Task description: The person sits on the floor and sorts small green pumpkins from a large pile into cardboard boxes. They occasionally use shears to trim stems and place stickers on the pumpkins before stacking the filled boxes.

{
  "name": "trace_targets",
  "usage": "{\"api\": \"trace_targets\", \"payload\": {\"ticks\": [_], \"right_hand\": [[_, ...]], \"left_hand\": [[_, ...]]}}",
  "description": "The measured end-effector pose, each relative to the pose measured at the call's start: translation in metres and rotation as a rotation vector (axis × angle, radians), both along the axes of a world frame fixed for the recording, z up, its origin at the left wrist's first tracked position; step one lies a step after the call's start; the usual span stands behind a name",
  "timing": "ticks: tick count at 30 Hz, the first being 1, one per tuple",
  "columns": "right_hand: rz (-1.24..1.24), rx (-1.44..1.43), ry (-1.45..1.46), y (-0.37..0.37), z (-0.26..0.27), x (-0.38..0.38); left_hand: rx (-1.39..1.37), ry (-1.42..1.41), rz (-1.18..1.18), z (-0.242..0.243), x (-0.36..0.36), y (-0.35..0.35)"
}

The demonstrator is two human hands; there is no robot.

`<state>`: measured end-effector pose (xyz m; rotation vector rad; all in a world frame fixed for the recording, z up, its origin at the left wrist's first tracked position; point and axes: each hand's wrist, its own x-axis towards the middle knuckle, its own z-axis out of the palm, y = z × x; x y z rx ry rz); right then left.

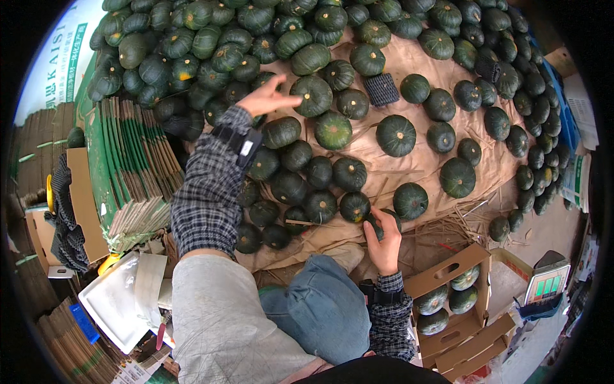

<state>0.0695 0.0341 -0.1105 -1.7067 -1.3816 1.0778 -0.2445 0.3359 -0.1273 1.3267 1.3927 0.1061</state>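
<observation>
My left hand (267, 97) is open, thumb and forefinger spread, holding nothing. Its thumb tip reaches the edge of a round dark-green kabocha squash (315, 97); whether it touches cannot be told. My right hand (386, 244) curls around a small dark squash (392, 218) low in the pile, partly hidden by the fingers. Close by that hand lie another squash (354, 207) to its left and a larger one (410, 201) to its upper right. A squash with a paler green top (333, 130) rests below the left hand's fingers.
A tan cloth (355, 149) lies under the squashes, with a heap (206, 33) behind. Flattened cartons (139, 168) stand at left near a white tray (115, 297). At right, an open cardboard box (448, 273) holds several squashes (431, 300); a digital scale (547, 283) stands beyond.
</observation>
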Motion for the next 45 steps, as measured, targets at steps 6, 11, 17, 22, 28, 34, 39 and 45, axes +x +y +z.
{"api": "trace_targets", "payload": {"ticks": [6, 11, 17, 22, 28, 34, 39, 45], "right_hand": [[-0.002, -0.012, 0.096, 0.007, -0.004, -0.011], [-0.004, 0.0, 0.154, 0.013, 0.002, -0.015], [-0.328, -0.159, 1.178, 0.043, 0.008, -0.011], [-0.284, -0.226, 1.488, 0.082, -0.013, -0.006], [-0.339, -0.426, 1.24, 0.058, -0.023, 0.009], [-0.432, -0.497, 1.393, 0.041, -0.03, 0.015], [-0.687, -0.429, 1.387, 0.009, 0.011, 0.022], [-0.698, 0.164, 1.308, -0.115, 0.084, 0.089]], "left_hand": [[0.398, 0.45, 0.5, -0.056, 0.105, -0.007], [0.411, 0.298, 0.47, -0.047, 0.086, -0.005], [-0.43, -1.318, 0.415, 0.003, 0.08, -0.055], [0.497, -0.267, 0.097, -0.008, 0.1, -0.02], [0.875, 0.845, -0.139, -0.045, 0.098, 0.074], [0.871, 0.781, -0.098, -0.059, 0.094, 0.062], [0.265, -0.383, 0.461, -0.02, 0.059, 0.021], [-0.072, -1.784, 0.274, 0.026, 0.09, -0.127]]}}
